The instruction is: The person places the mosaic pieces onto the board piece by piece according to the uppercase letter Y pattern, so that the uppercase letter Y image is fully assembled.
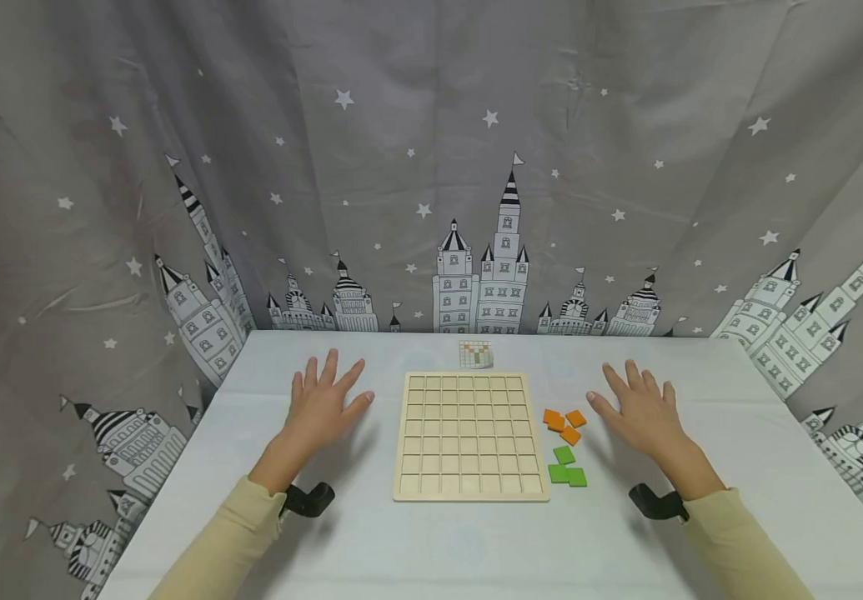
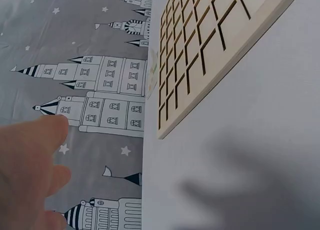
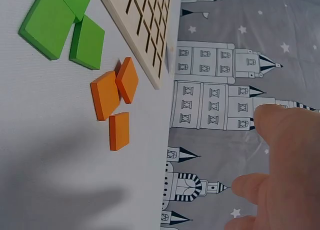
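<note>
A pale wooden board (image 1: 472,437) with a grid of square recesses lies flat on the table, its cells bare. To its left my left hand (image 1: 320,410) is held with fingers spread, holding nothing. On the board's other side my right hand (image 1: 644,417) has its fingers spread too, with nothing in them. Between the board and the right hand lie several orange square tiles (image 1: 570,435) in a loose cluster. Closer to me are 3 green square tiles (image 1: 564,455), two of them touching. The right wrist view shows the orange tiles (image 3: 119,131) and green tiles (image 3: 88,42) beside the board's edge.
Behind the board, a small printed card (image 1: 475,354) with a coloured grid pattern lies on the white table (image 1: 469,550). A grey curtain (image 1: 371,133) with castles and stars hangs along the table's far edge. Each wrist wears a black camera mount (image 1: 309,500).
</note>
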The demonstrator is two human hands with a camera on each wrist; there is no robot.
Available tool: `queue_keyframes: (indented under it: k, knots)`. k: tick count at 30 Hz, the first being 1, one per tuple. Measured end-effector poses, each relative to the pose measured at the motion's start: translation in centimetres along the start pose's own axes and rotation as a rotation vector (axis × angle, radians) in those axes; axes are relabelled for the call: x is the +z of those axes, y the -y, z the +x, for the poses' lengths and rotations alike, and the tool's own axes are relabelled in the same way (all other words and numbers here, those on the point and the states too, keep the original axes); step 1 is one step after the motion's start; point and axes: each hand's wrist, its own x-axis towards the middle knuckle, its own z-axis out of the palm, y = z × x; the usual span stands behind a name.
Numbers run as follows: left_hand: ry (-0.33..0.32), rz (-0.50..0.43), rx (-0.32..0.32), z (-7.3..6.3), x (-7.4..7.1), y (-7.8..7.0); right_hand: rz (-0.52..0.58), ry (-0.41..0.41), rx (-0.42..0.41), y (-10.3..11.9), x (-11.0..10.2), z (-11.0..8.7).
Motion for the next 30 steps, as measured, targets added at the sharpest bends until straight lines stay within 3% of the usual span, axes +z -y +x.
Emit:
queue_keyframes:
  k: [10, 18, 30]
  knots:
    - [0.037, -0.038, 0.007, -0.6, 1.8, -0.7, 0.009, -0.010, -0.012, -0.2, 0.2, -0.3]
    - [0.046, -0.099, 0.009, -1.2, 4.3, -1.4, 0.003, 0.003, 0.002, -0.4, 0.4, -0.6]
    - [0.057, -0.098, 0.017, -2.3, 7.0, -2.0, 0.005, 0.026, 0.013, -0.6, 1.0, -0.9]
